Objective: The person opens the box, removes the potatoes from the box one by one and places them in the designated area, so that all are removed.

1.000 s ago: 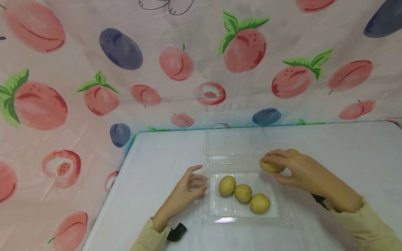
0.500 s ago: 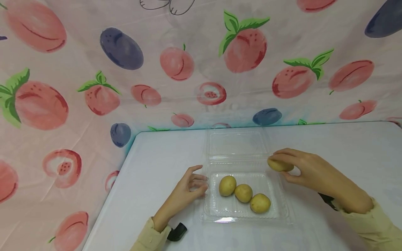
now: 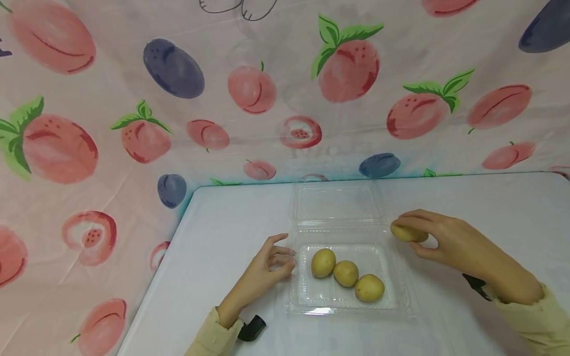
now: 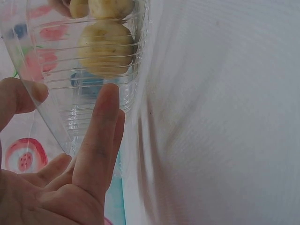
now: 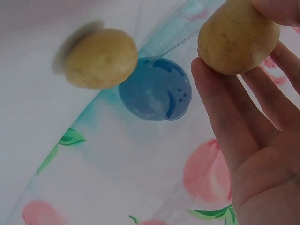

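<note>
Your right grip (image 3: 451,242) has shifted rightward, pinching an oval yellow potato (image 3: 406,233), its long axis roughly sideways; the clear plastic container (image 3: 320,311) lies leftward and nearer you, your left grip (image 3: 261,274) spread at its left edge.

Staged tabletop corner, room type unclear, white-topped table (image 3: 236,212), fruit-printed cloth backdrop (image 3: 285,54)
</note>
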Available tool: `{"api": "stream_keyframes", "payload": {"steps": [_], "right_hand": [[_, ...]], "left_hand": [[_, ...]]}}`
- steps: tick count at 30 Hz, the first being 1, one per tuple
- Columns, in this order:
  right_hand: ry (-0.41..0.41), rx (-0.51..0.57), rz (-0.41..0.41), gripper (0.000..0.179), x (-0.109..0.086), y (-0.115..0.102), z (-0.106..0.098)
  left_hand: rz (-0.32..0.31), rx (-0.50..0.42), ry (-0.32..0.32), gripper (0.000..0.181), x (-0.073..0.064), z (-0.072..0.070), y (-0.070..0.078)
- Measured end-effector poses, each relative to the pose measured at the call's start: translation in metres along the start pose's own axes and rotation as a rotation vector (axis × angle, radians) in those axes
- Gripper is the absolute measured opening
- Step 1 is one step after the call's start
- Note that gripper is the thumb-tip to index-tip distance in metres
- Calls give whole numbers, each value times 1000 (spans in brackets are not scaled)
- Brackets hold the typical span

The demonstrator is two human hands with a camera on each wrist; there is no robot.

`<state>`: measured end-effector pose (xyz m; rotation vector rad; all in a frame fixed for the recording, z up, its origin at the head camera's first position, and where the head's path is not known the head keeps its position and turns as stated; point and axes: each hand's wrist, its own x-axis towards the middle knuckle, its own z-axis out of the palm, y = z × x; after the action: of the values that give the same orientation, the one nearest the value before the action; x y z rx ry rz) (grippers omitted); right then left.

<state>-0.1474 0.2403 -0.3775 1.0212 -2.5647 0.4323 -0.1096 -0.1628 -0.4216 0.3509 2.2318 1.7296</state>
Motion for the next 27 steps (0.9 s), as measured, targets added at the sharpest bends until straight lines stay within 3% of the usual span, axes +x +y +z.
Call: {"api": "stream_keyframes", "payload": {"steps": [27], "right_hand": [[-72, -39, 104, 55, -22, 17, 7]], "left_hand": [[-13, -14, 11, 70, 0, 0, -1]]}}
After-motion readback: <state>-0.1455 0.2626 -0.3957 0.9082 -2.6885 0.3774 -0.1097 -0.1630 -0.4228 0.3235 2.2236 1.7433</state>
